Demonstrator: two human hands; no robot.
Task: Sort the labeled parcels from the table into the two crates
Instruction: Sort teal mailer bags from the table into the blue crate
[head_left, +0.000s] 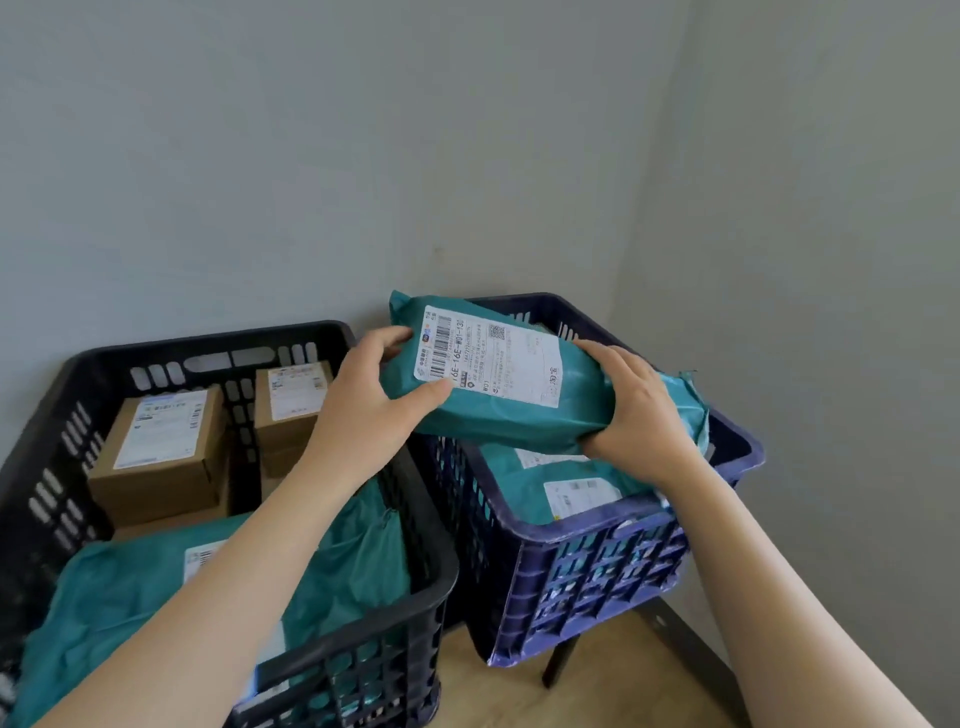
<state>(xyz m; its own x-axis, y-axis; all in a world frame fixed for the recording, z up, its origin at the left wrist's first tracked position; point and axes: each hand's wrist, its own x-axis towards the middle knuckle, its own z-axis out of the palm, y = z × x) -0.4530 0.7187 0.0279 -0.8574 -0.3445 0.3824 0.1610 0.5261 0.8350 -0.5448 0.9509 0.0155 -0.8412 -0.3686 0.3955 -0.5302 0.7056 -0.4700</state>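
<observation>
Head view: a single view, looking down at two crates set in a room corner.
Held parcel: a teal parcel (519, 423) with a white shipping label (488, 358) facing up is held in the air above the near-left rim of the blue crate (571, 525).
Left hand (363, 395): the parcel's left end is gripped, with the thumb laid on the label's corner and the fingers curled round the far edge.
Right hand (639, 410): the parcel's right end is gripped, with the fingers wrapped over the top.
Blue crate: more teal parcels (524, 488) are seen inside, under the held one.
Black crate (208, 343): it is placed just left of the blue one; two labeled cardboard boxes (161, 452) are stacked at the back and a large teal bag (130, 597) is laid in front.
Surface: the crates are stood on a light wooden top (478, 675), edged at the right by a dark metal strip (670, 623).
Room: two plain pale grey walls (311, 156) are joined in a corner right behind the blue crate.
</observation>
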